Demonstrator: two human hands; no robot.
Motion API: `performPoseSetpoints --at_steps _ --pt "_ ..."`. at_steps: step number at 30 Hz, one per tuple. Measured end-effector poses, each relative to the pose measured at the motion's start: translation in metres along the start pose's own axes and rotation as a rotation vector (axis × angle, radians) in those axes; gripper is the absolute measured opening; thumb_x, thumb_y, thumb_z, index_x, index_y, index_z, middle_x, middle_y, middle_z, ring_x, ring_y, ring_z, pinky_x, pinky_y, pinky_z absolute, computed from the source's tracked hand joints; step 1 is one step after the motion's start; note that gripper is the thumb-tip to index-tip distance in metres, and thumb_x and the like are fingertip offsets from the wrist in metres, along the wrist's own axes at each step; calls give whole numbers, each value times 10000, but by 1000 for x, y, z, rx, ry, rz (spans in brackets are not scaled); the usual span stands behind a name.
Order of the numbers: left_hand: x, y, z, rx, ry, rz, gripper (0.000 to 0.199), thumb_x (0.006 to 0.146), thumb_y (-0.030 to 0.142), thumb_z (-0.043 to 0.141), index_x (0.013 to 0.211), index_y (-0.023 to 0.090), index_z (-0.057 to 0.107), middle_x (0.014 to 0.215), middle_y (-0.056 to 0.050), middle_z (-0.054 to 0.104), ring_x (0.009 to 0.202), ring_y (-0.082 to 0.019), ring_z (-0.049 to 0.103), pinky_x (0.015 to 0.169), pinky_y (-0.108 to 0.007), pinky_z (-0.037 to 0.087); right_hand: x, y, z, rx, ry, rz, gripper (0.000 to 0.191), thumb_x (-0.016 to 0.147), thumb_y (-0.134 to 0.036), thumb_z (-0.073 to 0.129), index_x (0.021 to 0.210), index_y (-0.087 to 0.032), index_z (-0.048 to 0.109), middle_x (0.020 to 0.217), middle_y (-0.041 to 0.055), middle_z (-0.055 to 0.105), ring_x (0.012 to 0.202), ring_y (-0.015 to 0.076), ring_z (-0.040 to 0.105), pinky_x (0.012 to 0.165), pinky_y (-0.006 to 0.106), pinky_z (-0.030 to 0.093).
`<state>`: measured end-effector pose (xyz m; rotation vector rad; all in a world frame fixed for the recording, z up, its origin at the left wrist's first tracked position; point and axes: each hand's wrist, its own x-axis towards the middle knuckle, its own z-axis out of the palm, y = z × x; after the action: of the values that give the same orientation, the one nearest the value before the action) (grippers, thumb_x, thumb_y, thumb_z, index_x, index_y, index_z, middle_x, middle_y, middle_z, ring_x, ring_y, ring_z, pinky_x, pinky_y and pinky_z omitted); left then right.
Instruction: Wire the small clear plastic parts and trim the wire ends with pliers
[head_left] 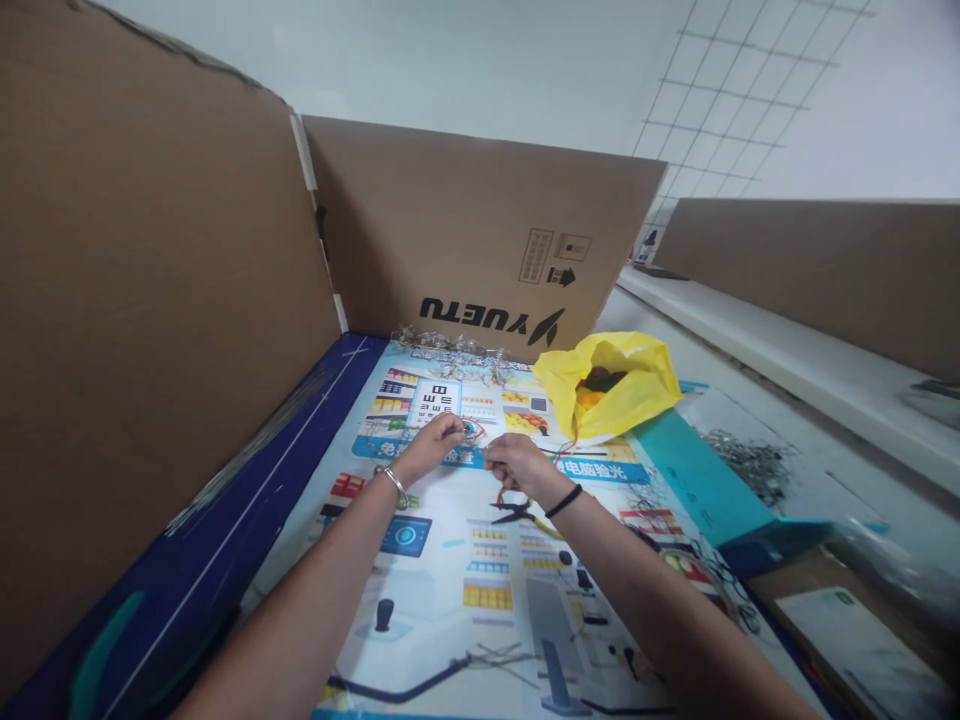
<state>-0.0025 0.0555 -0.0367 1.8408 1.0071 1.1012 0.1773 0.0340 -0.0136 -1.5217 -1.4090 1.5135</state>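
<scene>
Both of my hands are over the middle of the printed mat [420,640], a small gap between them. My left hand [437,443], with a silver bangle at the wrist, is closed in a pinch; what it grips is too small to name. My right hand [514,463], with a black band at the wrist, is pinched closed too, and its held item is unclear. Thin red and green wires [564,452] run beside my right hand toward the open yellow bag [637,390]. Below that hand lie pliers [517,513] with dark jaws and yellow handles.
Cardboard panels [480,220] stand behind and at the left. Tangled clear and wire pieces [457,343] lie along the mat's back edge. At the right are a teal strip [705,480], a pile of small metal pieces [750,465] and a cardboard box [855,620].
</scene>
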Motion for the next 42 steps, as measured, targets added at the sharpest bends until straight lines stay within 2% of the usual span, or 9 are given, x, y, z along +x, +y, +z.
performPoseSetpoints --at_steps 6,11,14,18,22,26,31,34,42 --pt "0 -3 0 -2 -1 -1 87 784 221 467 713 172 452 721 14 431 694 -120 404 659 -237 362 -4 -2 -2 138 11 -69 217 619 -283 568 797 -177 504 606 -12 588 398 60 448 355 168 314" --pt "0 -4 0 1 1 8 87 783 209 465 705 172 449 726 13 444 707 -123 414 675 -245 367 -10 -2 -7 119 -33 -148 282 568 -209 566 845 -156 571 701 19 627 490 80 520 447 193 395" --pt "0 -4 0 0 0 7 85 782 207 466 706 170 451 735 8 463 713 -125 424 682 -251 373 -11 2 -7 47 -36 -219 312 555 -172 560 865 -159 590 789 27 648 567 99 565 519 212 435" --pt "1 -4 0 1 -5 3 75 780 206 465 715 170 458 738 8 475 709 -125 429 683 -253 373 -6 10 -5 -115 34 -336 263 595 -155 561 852 -162 613 761 16 643 648 128 584 619 244 456" --pt "1 -4 0 2 -13 8 72 778 196 465 711 170 458 748 6 488 718 -129 440 691 -260 373 -3 13 -7 -303 108 -470 175 653 -186 595 816 -185 658 768 18 625 751 154 569 750 279 427" --pt "1 -4 0 2 -17 16 86 781 198 460 700 172 447 746 2 489 734 -137 452 713 -270 375 -3 8 -13 -417 91 -575 131 683 -204 627 799 -200 688 850 35 607 858 163 546 831 282 395" --pt "0 -1 0 1 -30 21 83 782 197 457 702 175 446 791 -13 519 795 -151 478 755 -284 377 2 0 -19 -548 -2 -691 89 715 -228 632 774 -207 696 867 37 612 858 152 557 822 266 407" --pt "-1 1 0 4 -31 22 78 782 189 451 706 176 446 797 -13 520 809 -153 481 764 -286 376 5 -4 -21 -541 -33 -696 84 729 -246 616 739 -202 687 819 24 637 825 142 572 798 248 415" --pt "0 1 1 5 -32 17 78 769 174 464 693 171 447 804 -15 526 809 -151 484 772 -285 378 17 -1 -18 -495 48 -611 136 722 -281 586 767 -157 620 654 -10 595 590 103 528 527 192 400"
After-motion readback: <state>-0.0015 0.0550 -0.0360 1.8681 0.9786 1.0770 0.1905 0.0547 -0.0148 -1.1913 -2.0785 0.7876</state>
